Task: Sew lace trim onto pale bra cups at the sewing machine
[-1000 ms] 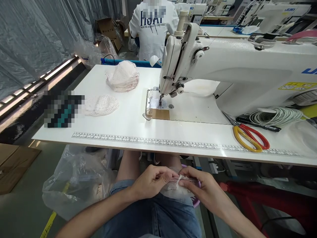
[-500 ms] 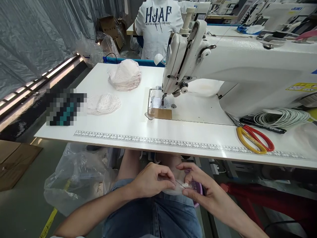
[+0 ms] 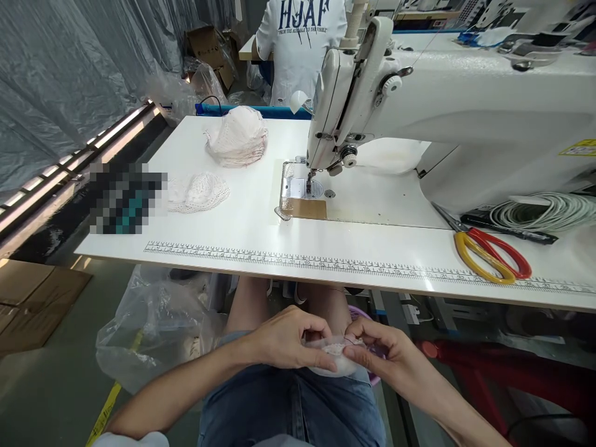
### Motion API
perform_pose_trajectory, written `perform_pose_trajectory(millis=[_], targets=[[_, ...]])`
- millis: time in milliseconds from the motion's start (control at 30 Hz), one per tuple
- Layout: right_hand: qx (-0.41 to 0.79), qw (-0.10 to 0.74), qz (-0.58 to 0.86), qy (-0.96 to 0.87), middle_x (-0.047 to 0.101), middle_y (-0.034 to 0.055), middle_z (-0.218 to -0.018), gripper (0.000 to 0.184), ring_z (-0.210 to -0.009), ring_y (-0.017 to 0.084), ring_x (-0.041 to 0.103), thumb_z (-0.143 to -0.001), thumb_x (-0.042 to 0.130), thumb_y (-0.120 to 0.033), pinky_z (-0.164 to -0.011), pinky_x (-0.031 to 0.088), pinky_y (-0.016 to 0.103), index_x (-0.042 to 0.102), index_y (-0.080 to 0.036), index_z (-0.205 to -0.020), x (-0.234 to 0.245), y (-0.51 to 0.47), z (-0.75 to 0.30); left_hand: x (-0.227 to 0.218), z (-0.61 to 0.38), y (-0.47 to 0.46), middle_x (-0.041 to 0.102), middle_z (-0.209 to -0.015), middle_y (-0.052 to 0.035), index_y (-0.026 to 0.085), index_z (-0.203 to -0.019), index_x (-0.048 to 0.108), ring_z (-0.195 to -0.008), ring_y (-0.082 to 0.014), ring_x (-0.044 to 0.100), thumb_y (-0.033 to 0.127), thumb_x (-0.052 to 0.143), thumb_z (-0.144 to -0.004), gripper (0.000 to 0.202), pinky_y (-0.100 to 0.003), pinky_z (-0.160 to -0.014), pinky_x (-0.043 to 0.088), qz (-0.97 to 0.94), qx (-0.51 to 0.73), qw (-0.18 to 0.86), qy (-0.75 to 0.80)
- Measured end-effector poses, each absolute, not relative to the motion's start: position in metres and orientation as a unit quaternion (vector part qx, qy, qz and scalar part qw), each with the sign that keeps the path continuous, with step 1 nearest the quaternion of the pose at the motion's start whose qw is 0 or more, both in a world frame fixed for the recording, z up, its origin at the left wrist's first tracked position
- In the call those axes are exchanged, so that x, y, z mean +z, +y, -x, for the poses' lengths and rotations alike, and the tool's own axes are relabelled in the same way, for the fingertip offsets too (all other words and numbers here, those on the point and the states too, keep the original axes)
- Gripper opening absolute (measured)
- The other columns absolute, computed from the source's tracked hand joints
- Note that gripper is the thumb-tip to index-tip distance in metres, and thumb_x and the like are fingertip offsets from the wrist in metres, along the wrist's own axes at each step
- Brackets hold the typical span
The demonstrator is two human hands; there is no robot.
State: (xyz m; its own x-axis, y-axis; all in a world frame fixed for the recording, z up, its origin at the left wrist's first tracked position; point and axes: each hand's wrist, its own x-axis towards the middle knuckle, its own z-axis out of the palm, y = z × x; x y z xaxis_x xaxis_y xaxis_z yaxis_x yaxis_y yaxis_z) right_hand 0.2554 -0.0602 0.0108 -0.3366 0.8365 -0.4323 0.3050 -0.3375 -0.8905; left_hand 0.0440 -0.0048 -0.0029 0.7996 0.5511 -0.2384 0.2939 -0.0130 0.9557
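Sheer white at the centre, and first up is the left hand (image 3: 291,343): thumb over the near face of the fabric piece (image 3: 339,369), fingers curled behind, so the gap is small and cloth sits in it. Across we go: the piece lies squarely between the two grips, above the lap, its longer direction apparently running sideways from one to the other. Then the right hand (image 3: 388,352), thumb and forefinger pinched close on the right end. Neither hand is nearer; both touch cloth!

Now the count, left to right. One cardboard box (image 3: 37,304), well left of the grip. One plastic bag (image 3: 153,329), nearer on that side. One lacy piece (image 3: 205,191), beyond and left; one stack of cloth (image 3: 239,139) beyond that, its layers too tight to count. One purple basket (image 3: 374,379), partly hidden by the right grip. One near sewing machine (image 3: 447,93), ahead and right; one pair of scissors (image 3: 465,236), beyond the right grip; one cord coil (image 3: 568,211), farther right.
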Motion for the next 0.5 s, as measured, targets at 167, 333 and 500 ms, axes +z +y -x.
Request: perform_pose_trajectory(millis=[167,333,500], targets=[[0.616,0.195,0.534,-0.546,0.064,0.0027,-0.077,0.029,-0.063,0.013,0.052,-0.083,0.060,-0.047,-0.048,0.042,0.020,0.068,-0.019,-0.080,0.0110,-0.0594,-0.2538,-0.0049,-0.0493,-0.0025,0.048,-0.062,0.0046,0.012,-0.072,0.066,-0.058,-0.0063,0.041,0.037,0.073,-0.072,0.025,-0.017,-0.053,0.029,-0.699,0.123,0.640,0.294],[0.617,0.205,0.518,-0.556,0.061,0.0029,-0.069,0.037,-0.058,0.013,0.051,-0.084,0.056,-0.050,-0.047,0.040,0.021,0.070,-0.017,-0.074,0.0102,-0.0546,-0.2518,-0.0073,-0.0457,0.0001,0.055,-0.070,0.0014,0.012,-0.068,0.066,-0.065,-0.0081,0.049,0.034,0.073,-0.072,0.024,-0.018,-0.059,0.035,-0.694,0.134,0.645,0.290],[0.626,0.197,0.498,-0.567,0.054,0.0006,-0.064,0.039,-0.059,0.012,0.048,-0.086,0.054,-0.051,-0.050,0.039,0.022,0.069,-0.016,-0.075,0.0107,-0.0531,-0.2522,-0.0078,-0.0436,0.0003,0.060,-0.068,0.0008,0.011,-0.075,0.070,-0.064,-0.0089,0.052,0.028,0.071,-0.074,0.017,-0.017,-0.057,0.036,-0.674,0.107,0.674,0.284]])
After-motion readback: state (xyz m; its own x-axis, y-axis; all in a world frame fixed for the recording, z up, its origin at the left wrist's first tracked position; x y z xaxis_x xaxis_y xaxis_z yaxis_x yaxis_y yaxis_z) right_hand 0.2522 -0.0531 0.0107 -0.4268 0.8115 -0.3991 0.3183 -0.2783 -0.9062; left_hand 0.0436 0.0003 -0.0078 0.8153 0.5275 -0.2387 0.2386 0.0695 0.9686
